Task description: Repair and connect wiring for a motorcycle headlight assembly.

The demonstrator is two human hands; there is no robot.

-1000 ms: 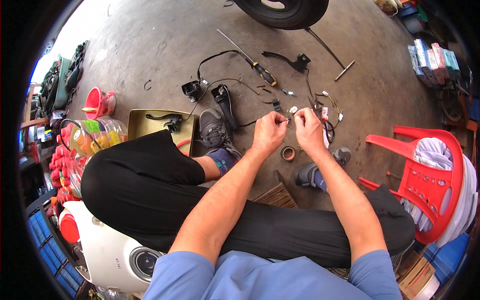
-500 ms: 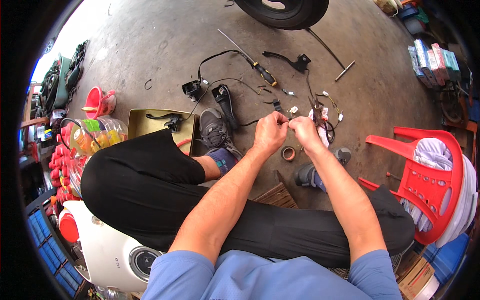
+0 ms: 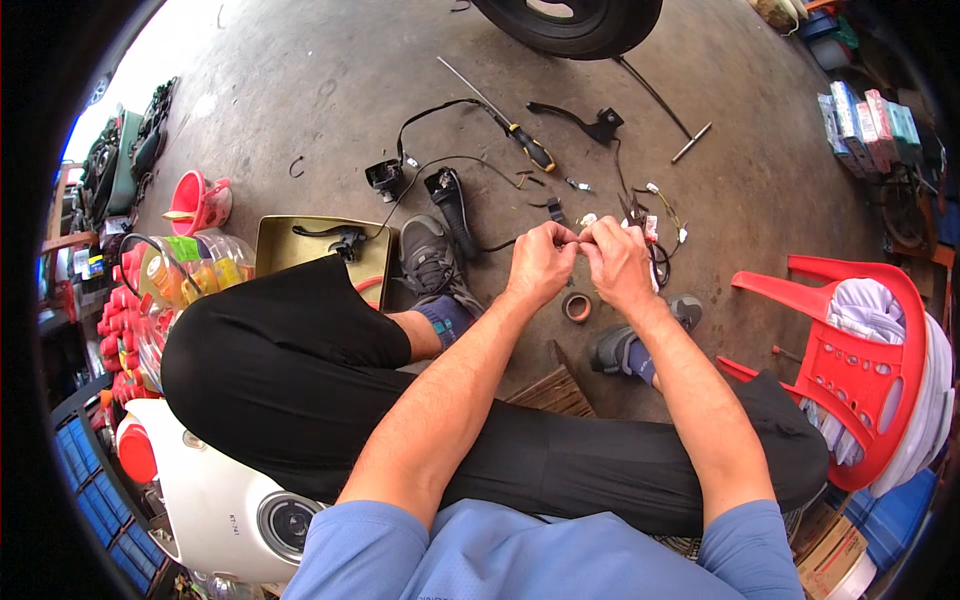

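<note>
My left hand (image 3: 540, 262) is closed in a pinch on a black wire (image 3: 498, 247) that runs from a black handlebar grip (image 3: 450, 210). My right hand (image 3: 617, 262) is pinched with its fingertips against the left's; what it holds is too small to make out. Around them on the concrete lie a tangle of wires (image 3: 662, 262) with small white connectors, a yellow-black screwdriver (image 3: 532, 147), a black switch housing (image 3: 383, 179), a black lever (image 3: 568, 122) and a brown tape roll (image 3: 577, 307).
A yellowish tray (image 3: 277, 254) holds another lever by my left foot. Red plastic chair (image 3: 855, 357) with cloth stands right, a white panel (image 3: 220, 505) lower left. Tyre (image 3: 590, 30), T-handle tool (image 3: 690, 142), wooden board (image 3: 550, 393), pink bucket (image 3: 200, 208) and stacked boxes (image 3: 868, 130) surround me.
My hands have come together at the fingertips. The right hand's fingers dipped about half a second ago and are now raised again, slightly left of their first position.
</note>
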